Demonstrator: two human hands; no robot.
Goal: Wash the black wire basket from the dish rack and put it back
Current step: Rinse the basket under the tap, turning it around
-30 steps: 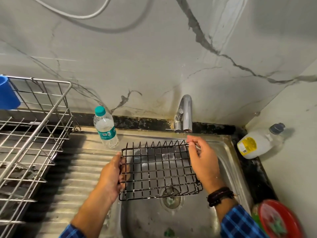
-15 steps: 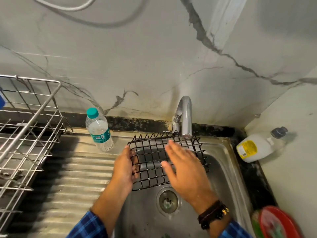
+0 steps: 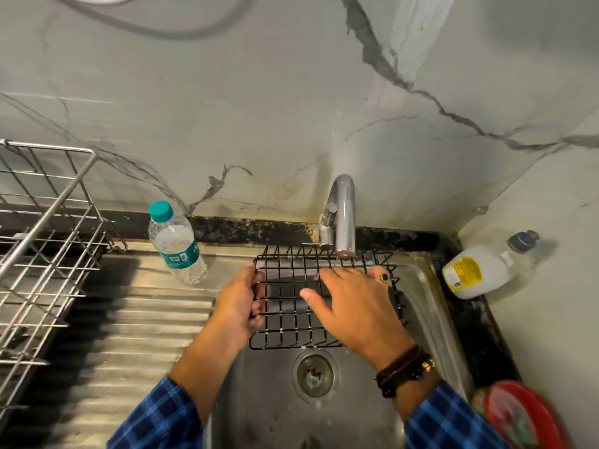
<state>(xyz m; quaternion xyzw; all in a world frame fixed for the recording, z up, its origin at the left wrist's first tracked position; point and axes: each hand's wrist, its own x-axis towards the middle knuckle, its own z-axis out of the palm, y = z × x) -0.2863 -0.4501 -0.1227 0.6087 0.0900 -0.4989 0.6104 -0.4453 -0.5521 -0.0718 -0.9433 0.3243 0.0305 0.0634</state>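
Fingers [image 3: 337, 280] of the right hand [image 3: 356, 306] now lie straight and spread across the basket [image 3: 285, 319], off the far edge they pinched a second ago; rubbing has begun. The left hand [image 3: 241, 303] grips its rim. Thin glossy black wire grid, held over the steel sink [image 3: 269, 393] beneath the curved chrome tap [image 3: 344, 215].

My left hand [image 3: 241, 306] curled round the left rim of the black wire basket [image 3: 291, 281], my right hand [image 3: 353, 303] flat on its mesh, palm down, fingers straight
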